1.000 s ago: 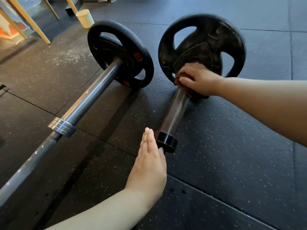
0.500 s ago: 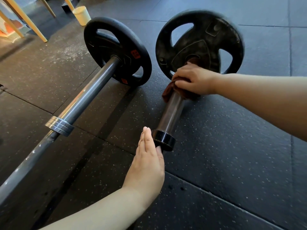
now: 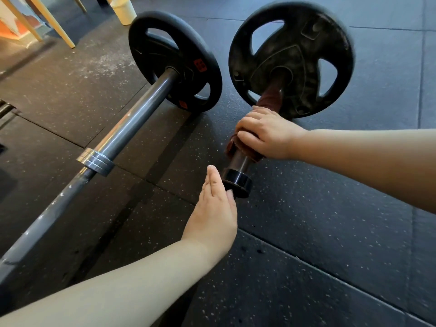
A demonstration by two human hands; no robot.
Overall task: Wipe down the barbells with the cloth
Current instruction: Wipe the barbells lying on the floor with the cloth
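Two barbells lie side by side on the black rubber floor. The right barbell's sleeve [image 3: 238, 161] ends in a black cap [image 3: 237, 182] and carries a black plate [image 3: 291, 57]. My right hand [image 3: 266, 134] grips a dark red cloth [image 3: 269, 97] wrapped round that sleeve, midway between plate and cap. My left hand [image 3: 213, 208] is flat, fingers straight, pressed against the cap's end. The left barbell [image 3: 132, 128] has a grey shaft, a steel collar [image 3: 95, 161] and its own black plate [image 3: 174, 61].
A cream paper cup [image 3: 123, 9] stands on the floor at the back, beside slanted wooden legs [image 3: 56, 27]. Rubber floor tiles [image 3: 330, 220] stretch to the right and toward me.
My right hand has slid the cloth down the sleeve, away from the plate and toward the cap. My left hand has stayed flat against the cap.
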